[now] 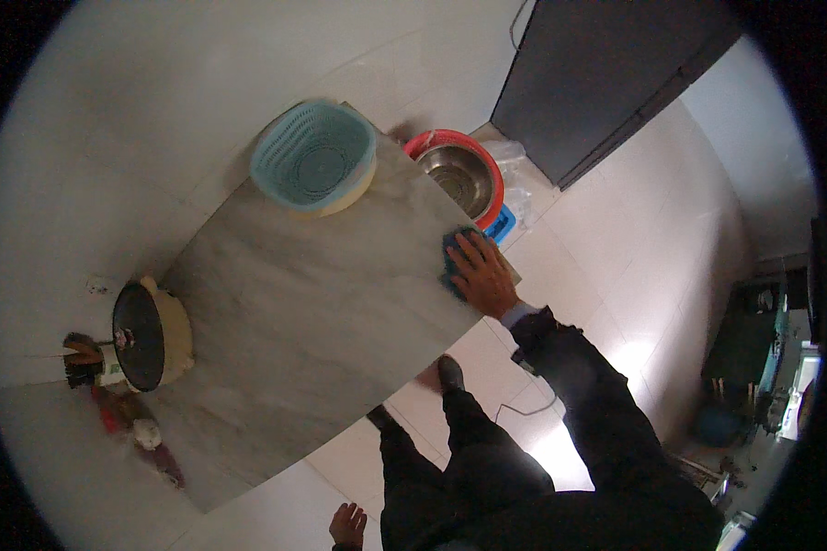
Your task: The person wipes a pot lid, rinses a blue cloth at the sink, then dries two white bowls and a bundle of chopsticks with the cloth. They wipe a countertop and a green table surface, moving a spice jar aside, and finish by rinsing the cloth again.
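My right hand [485, 275] lies spread over a dark blue cloth [453, 262], pressed on the far right corner of a grey marble-patterned table [303, 296]. Part of the cloth is hidden beneath the palm and fingers. Low in the picture, my left hand [349, 525] hangs beside my leg, off the table, its fingers slightly apart and nothing seen in it. A light blue plastic colander [317, 155] sits in a cream basin [348, 196] near the table's far edge. At the left end stands a cream pot [174, 337] with a dark lid [138, 337].
Beyond the right edge are a red basin [493, 172] around a metal bowl [460, 178], a blue plastic container [502, 224] and clear plastic bags [517, 203]. A dark door [593, 76] stands behind. Bottles and packets [145, 434] line the left wall. A thin cable [527, 412] lies on the floor.
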`<action>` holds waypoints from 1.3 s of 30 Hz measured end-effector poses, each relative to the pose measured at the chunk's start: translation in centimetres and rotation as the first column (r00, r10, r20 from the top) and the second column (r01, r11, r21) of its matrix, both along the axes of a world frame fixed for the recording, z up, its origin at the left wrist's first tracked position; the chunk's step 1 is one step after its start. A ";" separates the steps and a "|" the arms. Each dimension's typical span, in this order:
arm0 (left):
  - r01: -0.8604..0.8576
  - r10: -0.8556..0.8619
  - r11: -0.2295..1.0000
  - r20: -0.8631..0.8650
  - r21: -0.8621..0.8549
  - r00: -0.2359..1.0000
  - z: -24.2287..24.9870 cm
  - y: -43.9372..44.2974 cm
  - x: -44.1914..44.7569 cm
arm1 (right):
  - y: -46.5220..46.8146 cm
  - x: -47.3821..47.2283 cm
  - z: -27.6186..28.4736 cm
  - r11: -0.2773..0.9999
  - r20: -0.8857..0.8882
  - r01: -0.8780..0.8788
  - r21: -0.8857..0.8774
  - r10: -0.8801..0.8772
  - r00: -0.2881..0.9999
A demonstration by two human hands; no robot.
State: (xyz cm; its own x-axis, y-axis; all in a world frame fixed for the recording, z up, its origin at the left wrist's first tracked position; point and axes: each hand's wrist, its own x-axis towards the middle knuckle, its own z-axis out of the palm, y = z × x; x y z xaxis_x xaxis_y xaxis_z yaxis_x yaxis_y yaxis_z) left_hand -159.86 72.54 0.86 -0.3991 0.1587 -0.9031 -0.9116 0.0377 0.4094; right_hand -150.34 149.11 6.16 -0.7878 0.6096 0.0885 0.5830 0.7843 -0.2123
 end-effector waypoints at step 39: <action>0.707 -0.689 -0.663 -0.168 -0.244 -0.705 2.0 69.0 34.4 | -44.7 68.1 10.4 0.677 0.017 -0.154 -0.720 -0.204 -0.979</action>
State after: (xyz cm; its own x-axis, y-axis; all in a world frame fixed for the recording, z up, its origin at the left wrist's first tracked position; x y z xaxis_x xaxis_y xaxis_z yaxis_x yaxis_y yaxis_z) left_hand -125.44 141.56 2.89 0.3423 0.4326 -0.8341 0.6921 0.4843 0.5352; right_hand -82.23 104.36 16.54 0.6892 0.5111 -0.5135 -0.7200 0.5621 -0.4070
